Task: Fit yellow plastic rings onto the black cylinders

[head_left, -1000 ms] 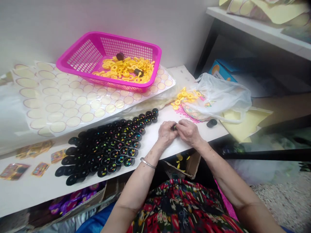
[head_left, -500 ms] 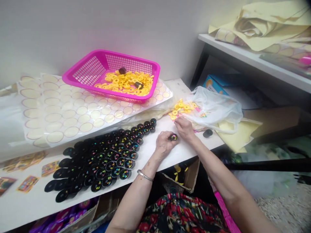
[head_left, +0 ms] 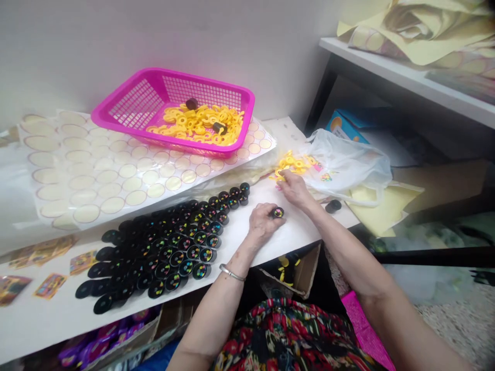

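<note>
White bench [head_left: 31, 324] w/ big sheets [head_left: 88, 190] w/ round spots at back L. Bunch of black cups [head_left: 162, 242] in front, bright bits [head_left: 207, 254] in many. Pink basket [head_left: 106, 114] on the sheets has yellow rings [head_left: 204, 121]. See-thru plastic bag [head_left: 356, 159] on the R. R hand [head_left: 294, 189] is at the yellow ring pile [head_left: 292, 162] by the bag; can't tell if its grip's pinching or spread. L hand's [head_left: 265, 222] grip pinches one small cup [head_left: 277, 212] near bench edge.

From where I stand, a plain pale wall [head_left: 270, 36] rises behind a long white table [head_left: 27, 324]. A white shelf [head_left: 381, 70] stands to the right; speckled floor [head_left: 452, 319] shows at lower right.
</note>
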The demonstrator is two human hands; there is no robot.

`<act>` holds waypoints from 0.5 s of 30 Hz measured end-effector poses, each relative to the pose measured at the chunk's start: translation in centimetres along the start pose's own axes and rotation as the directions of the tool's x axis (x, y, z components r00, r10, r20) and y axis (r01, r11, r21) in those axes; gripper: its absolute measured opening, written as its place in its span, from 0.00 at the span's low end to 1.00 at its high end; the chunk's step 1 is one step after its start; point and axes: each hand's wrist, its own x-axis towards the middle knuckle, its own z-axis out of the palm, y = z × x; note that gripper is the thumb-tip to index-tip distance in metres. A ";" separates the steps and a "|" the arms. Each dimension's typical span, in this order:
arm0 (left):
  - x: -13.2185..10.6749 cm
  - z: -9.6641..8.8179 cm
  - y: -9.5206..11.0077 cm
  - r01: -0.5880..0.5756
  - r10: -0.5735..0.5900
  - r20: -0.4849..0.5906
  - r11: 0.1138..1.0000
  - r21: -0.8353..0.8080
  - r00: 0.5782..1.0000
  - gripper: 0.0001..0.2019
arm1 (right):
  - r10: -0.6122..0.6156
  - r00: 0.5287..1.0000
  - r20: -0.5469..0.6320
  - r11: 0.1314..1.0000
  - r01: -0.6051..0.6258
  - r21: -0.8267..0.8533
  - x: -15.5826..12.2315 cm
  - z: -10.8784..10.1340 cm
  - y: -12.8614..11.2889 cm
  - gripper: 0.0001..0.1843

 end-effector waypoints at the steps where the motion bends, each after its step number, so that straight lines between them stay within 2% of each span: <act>1: 0.0 0.0 0.1 0.006 -0.006 0.000 1.000 -0.004 1.000 0.17 | 0.014 1.000 0.027 0.980 -0.019 0.196 -1.0 -0.6 -0.2 0.07; 2: 0.0 0.0 0.1 0.008 -0.008 0.001 1.000 -0.010 1.000 0.17 | 0.033 0.994 0.101 0.927 -0.068 0.369 -2.0 -1.1 -0.4 0.07; 4: -0.1 0.0 0.3 0.001 0.000 0.002 1.000 -0.030 1.000 0.16 | 0.051 0.976 0.213 0.794 -0.169 0.584 -4.1 -1.8 -0.8 0.07; 7: -0.1 -0.2 0.5 -0.013 0.014 0.020 0.999 -0.040 1.000 0.16 | 0.115 0.953 0.282 0.664 -0.285 0.692 -6.3 -1.8 -1.2 0.09; 12: 0.0 -0.3 0.4 0.014 -0.014 0.002 0.999 -0.033 1.000 0.18 | 0.238 0.915 0.325 0.573 -0.403 0.713 -7.1 -0.6 -1.1 0.15; 15: 0.0 -0.3 0.4 0.017 -0.017 0.014 1.000 -0.017 1.000 0.19 | 0.205 0.930 0.304 0.607 -0.365 0.706 -7.0 -0.4 -1.3 0.13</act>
